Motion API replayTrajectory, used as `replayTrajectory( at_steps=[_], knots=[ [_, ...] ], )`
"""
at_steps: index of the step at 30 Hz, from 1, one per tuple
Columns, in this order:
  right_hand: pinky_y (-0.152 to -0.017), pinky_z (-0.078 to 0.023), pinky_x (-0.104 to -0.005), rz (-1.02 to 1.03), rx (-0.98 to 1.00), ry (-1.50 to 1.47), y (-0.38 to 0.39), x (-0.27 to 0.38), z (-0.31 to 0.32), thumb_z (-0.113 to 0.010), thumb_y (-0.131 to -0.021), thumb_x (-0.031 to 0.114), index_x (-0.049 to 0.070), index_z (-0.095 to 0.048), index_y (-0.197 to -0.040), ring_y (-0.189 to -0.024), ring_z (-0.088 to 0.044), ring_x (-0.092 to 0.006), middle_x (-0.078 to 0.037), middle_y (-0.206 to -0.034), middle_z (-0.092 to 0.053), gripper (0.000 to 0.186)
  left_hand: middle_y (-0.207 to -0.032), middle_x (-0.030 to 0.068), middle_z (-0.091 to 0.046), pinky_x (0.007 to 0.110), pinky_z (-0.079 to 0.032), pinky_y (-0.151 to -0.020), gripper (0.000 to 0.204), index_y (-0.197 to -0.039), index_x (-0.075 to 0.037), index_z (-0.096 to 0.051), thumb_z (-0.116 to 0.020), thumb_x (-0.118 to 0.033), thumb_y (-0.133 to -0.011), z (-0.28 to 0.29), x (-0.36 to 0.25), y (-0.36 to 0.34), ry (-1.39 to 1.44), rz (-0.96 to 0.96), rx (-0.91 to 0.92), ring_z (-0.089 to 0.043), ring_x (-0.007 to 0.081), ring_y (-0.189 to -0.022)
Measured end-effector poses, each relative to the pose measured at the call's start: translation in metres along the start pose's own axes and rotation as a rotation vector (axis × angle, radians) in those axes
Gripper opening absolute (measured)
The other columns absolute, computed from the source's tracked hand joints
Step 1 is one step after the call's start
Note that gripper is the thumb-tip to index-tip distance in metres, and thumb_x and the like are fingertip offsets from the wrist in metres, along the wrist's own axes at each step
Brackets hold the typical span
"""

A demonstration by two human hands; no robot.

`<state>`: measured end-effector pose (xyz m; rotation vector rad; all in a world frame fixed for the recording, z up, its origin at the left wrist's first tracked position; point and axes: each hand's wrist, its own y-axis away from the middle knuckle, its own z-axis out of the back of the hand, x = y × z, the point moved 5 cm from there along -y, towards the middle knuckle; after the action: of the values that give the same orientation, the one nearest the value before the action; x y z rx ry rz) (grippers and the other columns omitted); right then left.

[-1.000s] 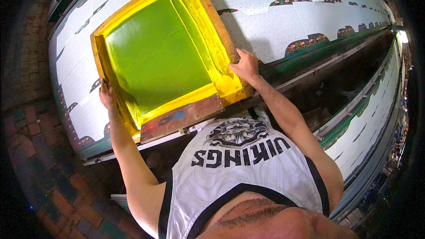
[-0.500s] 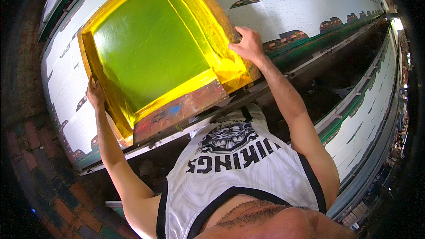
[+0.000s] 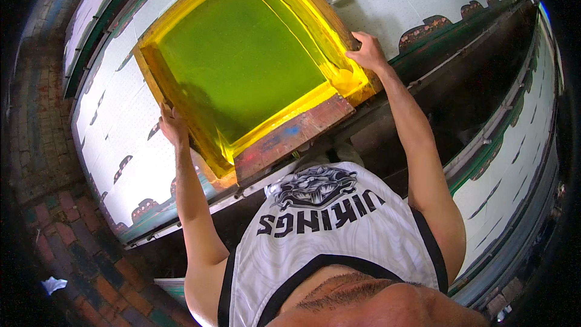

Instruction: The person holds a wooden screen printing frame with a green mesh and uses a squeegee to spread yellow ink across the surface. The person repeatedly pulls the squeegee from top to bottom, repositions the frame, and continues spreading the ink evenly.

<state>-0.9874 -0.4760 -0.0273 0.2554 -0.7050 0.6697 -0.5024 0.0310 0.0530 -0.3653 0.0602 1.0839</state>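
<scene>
A wide square wooden screen frame (image 3: 154,75), coated with yellow ink, holds a green mesh (image 3: 236,54). Yellow ink runs along its right inner side and pools at the lower right corner. A stained board (image 3: 272,145) with a blue patch crosses the near side. My left hand (image 3: 172,124) grips the frame's left rail, its fingers curled at the outer edge. My right hand (image 3: 366,54) is closed on the right rail above the ink pool. Under the frame lies a long white table surface (image 3: 109,157), dotted, with dark floral shapes.
A metal rail (image 3: 151,239) edges the near side of the table. A dark gap (image 3: 460,109) separates it from another long white table (image 3: 496,181) at right. A brick floor (image 3: 78,242) runs along the left, with a white scrap (image 3: 53,284) on it.
The frame, held in both hands, has shifted right along the table and now sits farther right in view. The view has also shifted somewhat, showing more floor at upper left.
</scene>
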Motion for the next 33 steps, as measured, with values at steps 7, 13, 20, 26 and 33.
replayTrajectory(
  at_steps=[7, 13, 20, 26, 33],
  knots=[
    [-0.115, -0.053, -0.0476, 0.068, -0.058, -0.007, 0.014, -0.027, 0.036, -0.086, -0.079, 0.026, -0.009, -0.065, -0.141, -0.134, -0.065, -0.0423, -0.029, -0.145, -0.066, 0.075, -0.107, 0.0214, -0.070, 0.051, -0.054, -0.088, 0.057, -0.157, -0.009, -0.057, -0.072, -0.022, -0.104, 0.009, -0.046, 0.035, 0.024, -0.066, -0.242, -0.068, 0.0406, -0.098],
    [-0.115, -0.053, -0.0484, 0.068, -0.094, -0.058, 0.017, -0.018, 0.058, -0.086, -0.079, 0.023, -0.009, -0.066, -0.140, -0.134, -0.065, -0.0413, -0.029, -0.144, -0.067, 0.071, -0.104, 0.0131, -0.065, 0.047, -0.050, -0.090, 0.049, -0.152, -0.007, -0.059, -0.070, -0.017, -0.106, 0.027, -0.063, 0.038, 0.123, 0.026, -0.149, -0.062, 0.0315, -0.099],
    [-0.109, -0.055, -0.0462, 0.182, -0.016, -0.042, 0.013, -0.019, 0.081, -0.084, -0.089, 0.026, -0.005, -0.067, -0.140, -0.127, -0.070, -0.0367, -0.025, -0.138, -0.071, 0.063, -0.101, 0.0137, -0.065, 0.046, -0.052, -0.087, 0.045, -0.149, -0.004, -0.063, -0.069, -0.015, -0.106, 0.053, -0.081, 0.050, 0.109, -0.020, -0.267, -0.064, 0.0317, -0.096],
    [-0.100, -0.058, -0.0420, 0.015, 0.244, -0.248, -0.145, -0.036, 0.071, -0.057, -0.109, 0.011, -0.001, -0.065, -0.146, -0.111, -0.074, -0.0239, -0.017, -0.133, -0.074, 0.039, -0.112, 0.0183, -0.072, 0.046, -0.054, -0.090, 0.045, -0.150, -0.003, -0.063, -0.066, -0.014, -0.106, 0.053, -0.082, 0.045, 0.098, 0.050, -0.188, -0.069, 0.0351, -0.105],
    [-0.093, -0.060, -0.0436, 0.162, 0.236, 0.196, -0.204, -0.014, 0.053, -0.060, -0.102, 0.007, 0.001, -0.073, -0.131, -0.105, -0.077, -0.0272, -0.017, -0.119, -0.079, 0.033, -0.111, 0.0152, -0.068, 0.047, -0.053, -0.091, 0.051, -0.154, -0.004, -0.059, -0.068, -0.022, -0.108, 0.021, -0.049, 0.043, 0.090, 0.037, -0.166, -0.066, 0.0324, -0.103]
  ],
)
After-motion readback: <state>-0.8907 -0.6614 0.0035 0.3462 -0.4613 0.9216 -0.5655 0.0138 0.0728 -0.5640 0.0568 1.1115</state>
